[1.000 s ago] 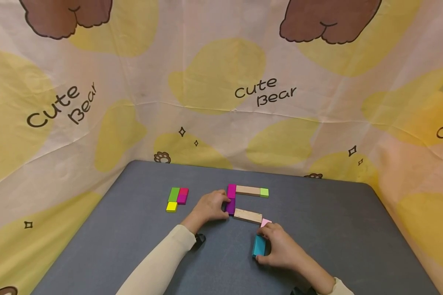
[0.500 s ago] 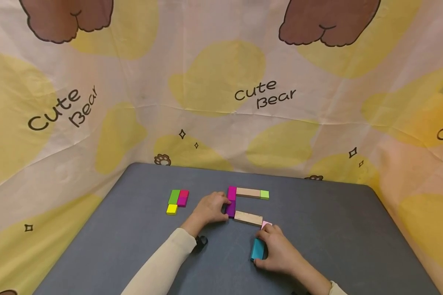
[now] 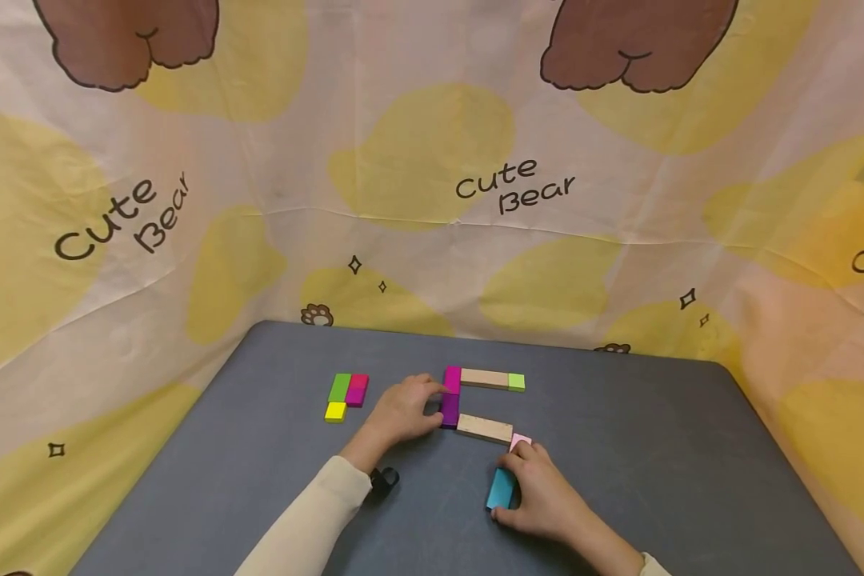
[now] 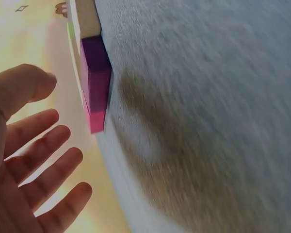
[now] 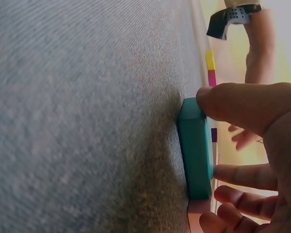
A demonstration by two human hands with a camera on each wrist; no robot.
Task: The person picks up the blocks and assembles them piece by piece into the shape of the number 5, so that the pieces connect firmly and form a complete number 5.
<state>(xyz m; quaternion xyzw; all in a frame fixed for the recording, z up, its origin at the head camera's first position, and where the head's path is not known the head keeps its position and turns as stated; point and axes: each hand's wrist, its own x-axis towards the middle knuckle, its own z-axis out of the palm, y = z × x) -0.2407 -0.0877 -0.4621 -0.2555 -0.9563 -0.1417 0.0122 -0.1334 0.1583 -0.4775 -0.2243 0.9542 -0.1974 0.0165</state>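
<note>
My right hand pinches a teal block lying on the table, thumb at its near end and fingers toward its far end. Just beyond that block is a pale pink block, partly hidden by the fingers. A plain wooden block runs from the pink one to a dark purple block. Beside the purple block is my left hand. Its fingers are loosely spread and stand apart from the purple block in the left wrist view. A magenta block continues the purple one toward the back.
Another wooden block and a lime block extend right from the magenta one. To the left lie a green block, a yellow block and two pinkish blocks. A printed cloth hangs behind the grey table.
The teal block has slid slightly left and nearer in my right hand, its near end swinging left. My left hand has eased a little away from the purple block.
</note>
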